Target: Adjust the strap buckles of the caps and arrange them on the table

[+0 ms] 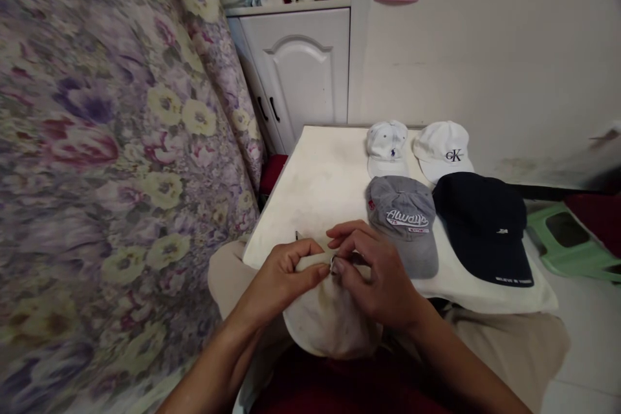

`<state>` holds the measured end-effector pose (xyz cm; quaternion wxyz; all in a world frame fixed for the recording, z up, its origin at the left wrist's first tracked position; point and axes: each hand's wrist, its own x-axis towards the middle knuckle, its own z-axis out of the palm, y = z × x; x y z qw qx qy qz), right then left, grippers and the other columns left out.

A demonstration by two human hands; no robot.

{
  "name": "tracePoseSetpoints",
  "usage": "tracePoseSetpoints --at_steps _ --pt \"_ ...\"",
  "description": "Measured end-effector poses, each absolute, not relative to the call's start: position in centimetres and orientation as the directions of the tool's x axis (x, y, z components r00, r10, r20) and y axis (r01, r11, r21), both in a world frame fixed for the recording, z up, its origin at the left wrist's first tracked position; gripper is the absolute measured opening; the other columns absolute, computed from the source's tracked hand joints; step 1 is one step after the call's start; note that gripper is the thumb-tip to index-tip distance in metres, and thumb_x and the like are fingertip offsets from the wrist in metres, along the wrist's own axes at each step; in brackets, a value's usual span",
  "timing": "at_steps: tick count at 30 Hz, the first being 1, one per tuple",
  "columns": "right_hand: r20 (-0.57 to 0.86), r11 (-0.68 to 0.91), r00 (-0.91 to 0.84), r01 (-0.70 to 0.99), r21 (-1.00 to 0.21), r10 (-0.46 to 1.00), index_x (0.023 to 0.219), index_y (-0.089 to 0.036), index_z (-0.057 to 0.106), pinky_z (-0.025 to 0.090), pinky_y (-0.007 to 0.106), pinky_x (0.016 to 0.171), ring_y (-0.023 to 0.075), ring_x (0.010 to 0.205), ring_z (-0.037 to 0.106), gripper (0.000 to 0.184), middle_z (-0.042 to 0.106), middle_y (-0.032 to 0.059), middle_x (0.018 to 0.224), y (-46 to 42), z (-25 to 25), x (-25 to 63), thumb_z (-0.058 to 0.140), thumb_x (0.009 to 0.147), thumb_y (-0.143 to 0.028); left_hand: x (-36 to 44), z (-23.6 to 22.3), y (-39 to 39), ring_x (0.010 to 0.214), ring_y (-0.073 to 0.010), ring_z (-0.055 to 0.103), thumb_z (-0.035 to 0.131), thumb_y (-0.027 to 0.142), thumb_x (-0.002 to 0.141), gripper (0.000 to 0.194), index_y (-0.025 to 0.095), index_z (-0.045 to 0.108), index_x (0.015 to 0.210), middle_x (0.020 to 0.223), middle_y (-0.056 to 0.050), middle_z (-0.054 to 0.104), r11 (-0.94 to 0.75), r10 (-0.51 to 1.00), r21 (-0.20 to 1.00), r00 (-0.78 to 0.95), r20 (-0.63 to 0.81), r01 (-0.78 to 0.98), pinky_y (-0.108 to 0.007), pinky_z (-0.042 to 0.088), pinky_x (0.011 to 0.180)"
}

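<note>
A light beige cap (330,320) is held above my lap at the near edge of the table. My left hand (291,272) pinches the cap's strap edge between thumb and fingers. On the other side, my right hand (373,272) is closed at a small metal buckle (332,264) on the strap, thumb and index finger pressed together. Part of the strap is hidden behind the fingers. Just right of my right hand lies a grey cap (402,220) with white lettering.
On the white-topped table (325,171) are a pale cap with a small emblem (388,145), a white cap (444,145) and a dark navy cap (480,226). A floral curtain (121,142) hangs at left. A green stool (557,233) stands at right.
</note>
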<state>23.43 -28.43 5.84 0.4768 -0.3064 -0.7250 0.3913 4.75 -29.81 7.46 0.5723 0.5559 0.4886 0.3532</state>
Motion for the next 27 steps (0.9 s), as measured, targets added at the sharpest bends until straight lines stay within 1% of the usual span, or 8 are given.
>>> tracePoseSetpoints --at_steps 4,7,13,18,23,27 --pt "0.473 0.532 -0.330 0.113 -0.839 0.817 0.079 -0.020 0.048 0.055 0.035 0.084 0.0197 0.101 0.063 0.022 0.059 0.0092 0.113 -28.5 5.5 23.3 0.056 0.075 0.001 5.1 7.5 -29.9 0.060 -0.0091 0.045 0.072 0.036 0.080 0.025 0.015 0.060 0.074 0.067 0.003 0.055 0.155 0.951 0.979 0.249 -0.184 0.132 -0.020 0.034 0.054" --pt "0.476 0.545 -0.349 0.132 -0.828 0.807 0.080 -0.021 0.046 0.054 0.036 0.085 0.0202 0.104 0.064 0.026 0.058 0.0094 0.115 -28.6 5.5 23.4 0.054 0.074 0.003 5.2 7.6 -30.0 0.059 -0.0091 0.045 0.072 0.037 0.079 0.026 0.014 0.060 0.074 0.068 0.002 0.055 0.177 0.948 0.976 0.246 -0.203 0.126 -0.019 0.034 0.053" --pt "0.495 0.587 -0.374 0.188 -0.788 0.784 0.081 -0.022 0.043 0.053 0.036 0.087 0.0203 0.105 0.063 0.028 0.058 0.0104 0.115 -28.7 5.7 23.5 0.052 0.073 0.004 5.3 7.7 -30.0 0.060 -0.0088 0.045 0.071 0.036 0.081 0.024 0.015 0.060 0.073 0.068 0.003 0.056 0.156 0.950 0.980 0.255 -0.182 0.121 -0.019 0.034 0.054" --pt "0.494 0.591 -0.390 0.180 -0.786 0.777 0.081 -0.021 0.044 0.053 0.035 0.087 0.0197 0.104 0.063 0.026 0.059 0.0106 0.114 -28.6 5.6 23.4 0.052 0.075 0.003 5.2 7.6 -30.1 0.059 -0.0085 0.043 0.070 0.036 0.081 0.024 0.015 0.061 0.074 0.067 0.003 0.055 0.146 0.947 0.981 0.268 -0.176 0.128 -0.019 0.034 0.053" --pt "0.433 0.522 -0.395 0.152 -0.839 0.810 0.078 -0.020 0.049 0.053 0.035 0.085 0.0180 0.097 0.064 0.021 0.061 0.0084 0.113 -28.3 5.9 23.7 0.056 0.077 0.000 5.2 7.6 -30.1 0.058 -0.0084 0.042 0.070 0.036 0.081 0.024 0.015 0.061 0.074 0.067 0.003 0.054 0.162 0.943 0.979 0.271 -0.190 0.123 -0.019 0.033 0.053" --pt "0.334 0.403 -0.449 0.063 -0.913 0.829 0.075 -0.019 0.055 0.054 0.036 0.085 0.0170 0.094 0.066 0.017 0.064 0.0060 0.110 -27.6 6.1 24.4 0.060 0.080 -0.004 5.1 7.5 -30.0 0.061 -0.0093 0.044 0.070 0.037 0.082 0.023 0.016 0.062 0.076 0.070 0.003 0.056 0.150 0.940 0.984 0.294 -0.172 0.096 -0.020 0.033 0.055"
